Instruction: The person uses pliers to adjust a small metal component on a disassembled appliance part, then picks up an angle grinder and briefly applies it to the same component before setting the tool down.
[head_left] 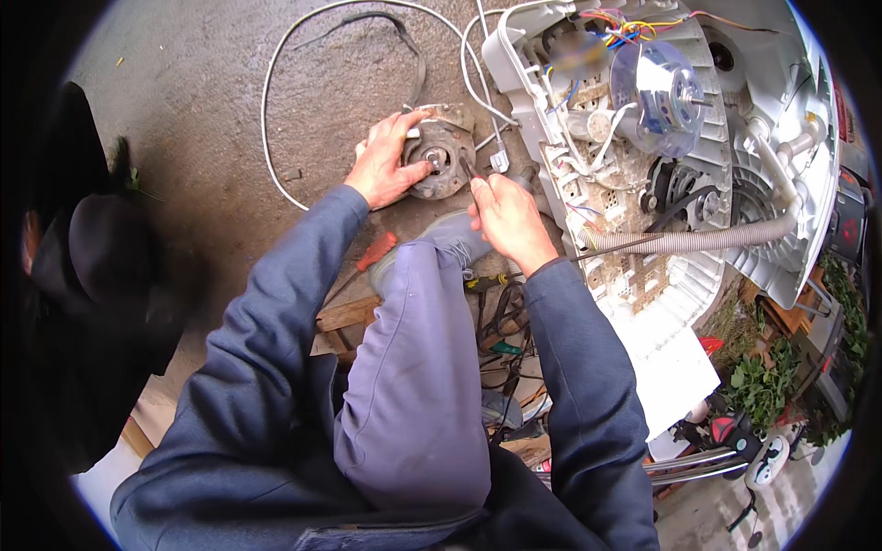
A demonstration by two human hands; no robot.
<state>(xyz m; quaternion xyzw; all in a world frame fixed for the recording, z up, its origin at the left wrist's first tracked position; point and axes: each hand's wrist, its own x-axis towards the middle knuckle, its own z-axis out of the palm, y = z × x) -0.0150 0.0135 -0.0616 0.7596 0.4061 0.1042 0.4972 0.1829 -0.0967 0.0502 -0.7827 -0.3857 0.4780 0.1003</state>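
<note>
A round, dirty metal motor part (452,180) with a dark centre rests on the wet floor. My left hand (384,163) grips it from the left, fingers over its far edge and thumb near the centre. A black cable (421,73) runs from the part's far side. My right hand (513,220) is closed round a slim dark tool (469,169), whose tip reaches the part's right edge. The rest of that tool is hidden in the hand, so its exact kind cannot be told.
A washing machine (634,202) lies opened at the right, with coloured wires and a ribbed grey hose (707,241). An orange-handled screwdriver (377,248) lies by my shoe (450,234). A white cable (268,101) loops over the floor (202,73). A person in black (92,321) is at the left.
</note>
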